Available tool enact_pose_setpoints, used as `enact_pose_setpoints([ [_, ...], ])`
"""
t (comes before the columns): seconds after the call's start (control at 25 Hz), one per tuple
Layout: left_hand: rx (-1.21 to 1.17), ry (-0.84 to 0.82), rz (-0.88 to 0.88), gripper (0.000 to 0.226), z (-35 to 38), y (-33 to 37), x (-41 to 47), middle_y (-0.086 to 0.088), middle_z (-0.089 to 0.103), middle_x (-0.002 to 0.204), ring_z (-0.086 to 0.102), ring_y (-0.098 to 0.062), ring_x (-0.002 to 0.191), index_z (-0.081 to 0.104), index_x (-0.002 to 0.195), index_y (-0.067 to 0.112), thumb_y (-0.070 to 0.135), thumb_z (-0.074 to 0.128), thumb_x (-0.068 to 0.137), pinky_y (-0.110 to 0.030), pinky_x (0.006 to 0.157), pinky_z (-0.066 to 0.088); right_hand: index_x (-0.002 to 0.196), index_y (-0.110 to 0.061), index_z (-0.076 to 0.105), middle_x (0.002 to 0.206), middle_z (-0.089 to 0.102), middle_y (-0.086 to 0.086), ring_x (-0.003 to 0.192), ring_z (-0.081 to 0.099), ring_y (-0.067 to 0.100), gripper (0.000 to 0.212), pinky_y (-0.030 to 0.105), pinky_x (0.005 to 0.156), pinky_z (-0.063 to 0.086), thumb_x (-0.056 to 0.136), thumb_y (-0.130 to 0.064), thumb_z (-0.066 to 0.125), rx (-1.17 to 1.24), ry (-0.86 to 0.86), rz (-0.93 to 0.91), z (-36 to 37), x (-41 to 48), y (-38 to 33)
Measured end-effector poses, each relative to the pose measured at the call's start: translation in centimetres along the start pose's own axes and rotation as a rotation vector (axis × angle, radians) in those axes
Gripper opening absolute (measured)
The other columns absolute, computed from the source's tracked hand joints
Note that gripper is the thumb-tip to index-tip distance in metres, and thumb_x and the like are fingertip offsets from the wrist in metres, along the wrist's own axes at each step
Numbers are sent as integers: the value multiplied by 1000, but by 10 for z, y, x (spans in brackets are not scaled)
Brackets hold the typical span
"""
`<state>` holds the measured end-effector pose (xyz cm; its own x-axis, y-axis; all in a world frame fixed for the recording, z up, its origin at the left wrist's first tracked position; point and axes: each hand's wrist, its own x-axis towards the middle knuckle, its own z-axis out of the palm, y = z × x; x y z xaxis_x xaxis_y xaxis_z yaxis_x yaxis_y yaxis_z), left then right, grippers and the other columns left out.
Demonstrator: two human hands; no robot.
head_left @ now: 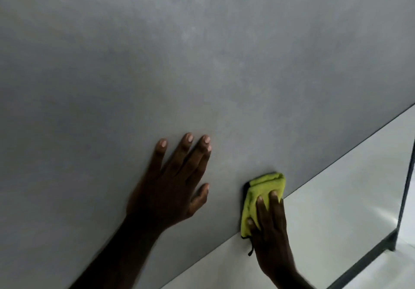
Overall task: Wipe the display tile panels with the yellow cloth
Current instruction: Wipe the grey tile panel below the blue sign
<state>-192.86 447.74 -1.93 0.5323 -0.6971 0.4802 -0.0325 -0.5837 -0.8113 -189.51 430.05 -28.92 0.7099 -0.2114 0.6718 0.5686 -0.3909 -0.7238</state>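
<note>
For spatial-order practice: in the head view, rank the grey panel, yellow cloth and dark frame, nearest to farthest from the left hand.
1. Grey panel: left hand rests on it.
2. Yellow cloth: to its right.
3. Dark frame: far right.

The grey tile panel runs off the top, left and bottom of the view, so from here only its lower right edge shows. The left hand trails into a blurred forearm, cut off at the bottom. The right hand covers the lower right part of the yellow cloth, and its wrist leaves the view below. The pale panel and dark frame are cropped at the right; what the frame belongs to I cannot tell.
</note>
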Motion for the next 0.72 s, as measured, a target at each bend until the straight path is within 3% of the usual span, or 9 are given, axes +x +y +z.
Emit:
enact_pose_setpoints([
  [0.04, 2, 2, 3, 85, 0, 0, 2, -13, 29, 178, 30, -36, 163, 32, 170, 5, 53, 56, 104, -66, 131, 20, 168, -46, 14, 180, 1, 1, 166, 8, 30, 65, 47, 133, 17, 110, -45, 43, 11, -6, 0, 0, 6, 5],
  [0.16, -46, -4, -4, 85, -5, -1, 2, -12, 26, 179, 25, -34, 166, 32, 170, 7, 52, 58, 103, -63, 133, 17, 165, -56, 3, 179, -8, -12, 166, -1, 20, 68, 52, 134, 12, 109, -47, 41, 93, 129, 341, -3, 42, -29],
  [0.28, -152, 2, -68, 80, -12, -6, 3, -10, 27, 179, 25, -29, 166, 38, 169, 10, 44, 63, 101, -57, 135, 10, 168, -44, 16, 180, 7, -1, 165, 10, 36, 61, 49, 133, 15, 112, -47, 38, -68, 12, -219, -11, 81, -56],
  [0.4, -159, 45, -224, 77, -27, -26, 5, -9, 27, 179, 28, -29, 165, 40, 168, 12, 42, 63, 101, -60, 134, 10, 169, -38, 18, 180, 4, 1, 166, 6, 29, 64, 60, 132, 15, 110, -38, 44, 23, 156, -72, -24, 145, -99],
  [0.44, -145, 55, -272, 78, -31, -36, 7, -10, 26, 180, 28, -30, 165, 40, 169, 12, 43, 62, 100, -62, 134, 12, 169, -35, 19, 180, 5, 3, 166, 6, 30, 64, 61, 131, 15, 110, -38, 44, 18, 143, -125, -29, 161, -113],
  [0.52, -125, 92, -336, 82, -40, -63, 11, -11, 24, 180, 26, -31, 166, 38, 169, 12, 46, 62, 99, -65, 133, 14, 167, -29, 31, 178, 18, 8, 164, 14, 37, 59, 62, 129, 21, 110, -37, 47, -118, 80, -487, -33, 188, -130],
  [0.56, -116, 111, -350, 83, -43, -77, 13, -11, 23, 180, 26, -32, 166, 37, 170, 11, 48, 62, 99, -66, 132, 15, 165, -27, 36, 177, 22, 9, 163, 17, 38, 56, 63, 128, 23, 110, -35, 47, -132, 99, -538, -36, 205, -139],
  [0.68, -95, 165, -379, 84, -55, -119, 18, -12, 22, 181, 25, -34, 166, 37, 169, 10, 50, 61, 99, -65, 132, 17, 166, -23, 35, 178, 16, 8, 164, 15, 36, 56, 63, 129, 21, 112, -37, 43, -69, 215, -391, -38, 245, -192],
  [0.72, -86, 172, -380, 84, -58, -129, 21, -11, 23, 180, 26, -33, 166, 37, 169, 10, 50, 61, 99, -65, 132, 17, 165, -24, 37, 177, 19, 7, 164, 16, 38, 55, 61, 128, 22, 112, -38, 44, -156, 164, -549, -39, 250, -203],
])
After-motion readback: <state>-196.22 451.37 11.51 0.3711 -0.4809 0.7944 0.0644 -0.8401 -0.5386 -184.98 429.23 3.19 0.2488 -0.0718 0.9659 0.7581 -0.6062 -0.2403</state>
